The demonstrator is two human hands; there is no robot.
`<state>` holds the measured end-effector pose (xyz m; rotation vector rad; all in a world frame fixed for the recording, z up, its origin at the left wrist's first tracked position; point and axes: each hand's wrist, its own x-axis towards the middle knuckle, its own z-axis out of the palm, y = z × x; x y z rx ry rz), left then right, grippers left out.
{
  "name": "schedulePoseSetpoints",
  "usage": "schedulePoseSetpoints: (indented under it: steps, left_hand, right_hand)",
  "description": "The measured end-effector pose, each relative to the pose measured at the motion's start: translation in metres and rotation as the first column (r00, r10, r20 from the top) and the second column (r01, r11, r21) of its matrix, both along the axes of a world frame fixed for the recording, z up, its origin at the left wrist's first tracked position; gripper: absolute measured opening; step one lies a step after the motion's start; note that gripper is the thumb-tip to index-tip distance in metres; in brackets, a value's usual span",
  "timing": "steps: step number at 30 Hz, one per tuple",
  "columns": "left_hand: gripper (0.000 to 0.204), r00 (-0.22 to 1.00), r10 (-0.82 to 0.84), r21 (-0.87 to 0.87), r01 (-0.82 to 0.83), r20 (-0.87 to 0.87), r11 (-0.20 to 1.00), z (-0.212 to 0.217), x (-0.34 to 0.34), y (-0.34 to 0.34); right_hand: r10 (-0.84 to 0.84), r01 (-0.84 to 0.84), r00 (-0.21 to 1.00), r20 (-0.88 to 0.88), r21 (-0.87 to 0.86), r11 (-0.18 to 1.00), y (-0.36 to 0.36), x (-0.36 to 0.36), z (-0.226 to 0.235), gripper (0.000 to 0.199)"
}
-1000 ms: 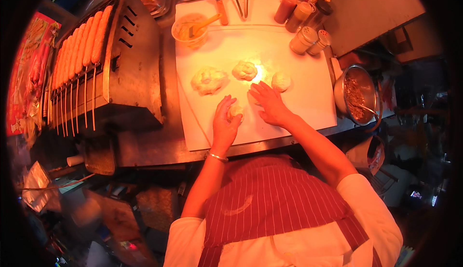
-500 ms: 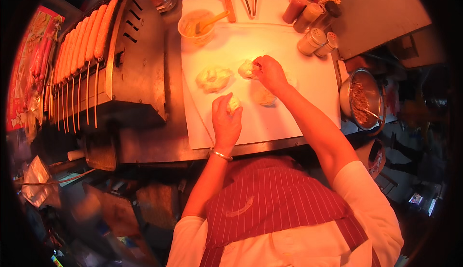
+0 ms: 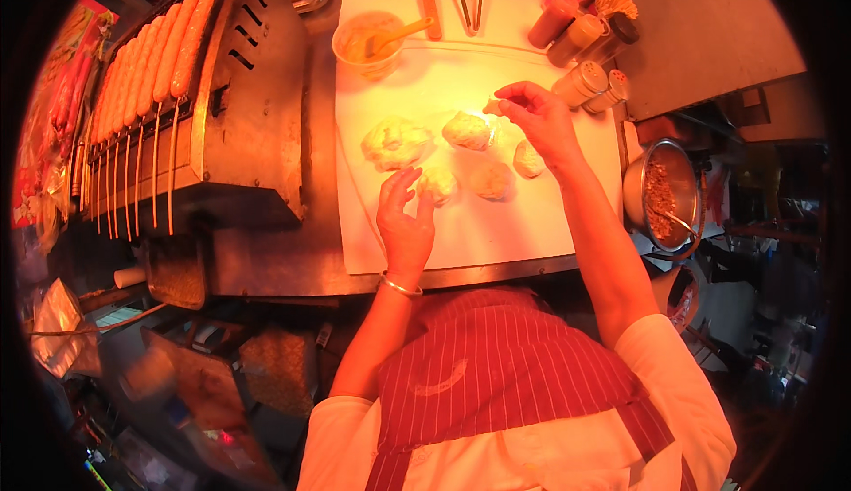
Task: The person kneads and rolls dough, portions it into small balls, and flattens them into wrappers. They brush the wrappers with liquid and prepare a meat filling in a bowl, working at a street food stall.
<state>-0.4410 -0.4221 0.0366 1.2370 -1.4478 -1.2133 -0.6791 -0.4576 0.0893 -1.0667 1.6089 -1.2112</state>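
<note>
Several pale dough pieces lie on the white board [image 3: 479,234]: a large ring-like dough piece [image 3: 396,144] at the left, smaller dough lumps [image 3: 467,131], [image 3: 493,182], [image 3: 527,160] to its right. My left hand [image 3: 406,223] has its fingers apart beside the nearest-left dough lump [image 3: 438,186], the thumb close against its edge. Whether it touches the dough I cannot tell. Raised above the right part of the board, my right hand [image 3: 542,120] is pinched at the fingertips. What sits in that pinch, if anything, is too small to name.
Sausages on sticks [image 3: 164,57] rest on a metal grill [image 3: 257,110] at the left. A plastic tub [image 3: 372,64] with a brush stands at the board's back left. Sauce bottles [image 3: 576,39] and shakers [image 3: 581,84] are back right. A metal bowl [image 3: 634,185] of brown filling sits right.
My right hand has lifted off the back dough lump and moved right. My left hand has shifted slightly left, its fingers more apart, leaving the near dough lump more exposed.
</note>
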Motion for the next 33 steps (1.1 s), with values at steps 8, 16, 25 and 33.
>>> schedulePoseSetpoints:
  steps: [8,16,25,33]
  left_hand:
    - [0.028,0.791,-0.105,0.278,0.332,-0.603,0.901,0.030,-0.023,-0.001]
    - [0.019,0.981,-0.127,0.183,0.153,-0.150,0.971,0.016,-0.016,0.020]
    - [0.010,0.987,-0.152,0.091,0.148,0.044,0.985,0.021,-0.010,0.017]
    - [0.006,0.981,-0.084,0.200,0.119,-0.175,0.972,0.018,0.006,0.010]
  right_hand:
    - [0.264,-0.347,0.858,0.441,0.117,0.931,0.043,0.040,0.016,0.016]
    - [0.204,-0.222,0.972,0.116,0.170,0.960,0.074,0.063,-0.025,0.037]
    - [0.359,-0.315,0.925,-0.123,0.277,0.908,0.062,0.062,-0.004,0.017]
    - [0.379,-0.525,0.825,0.420,0.321,0.788,0.050,0.039,0.013,0.015]
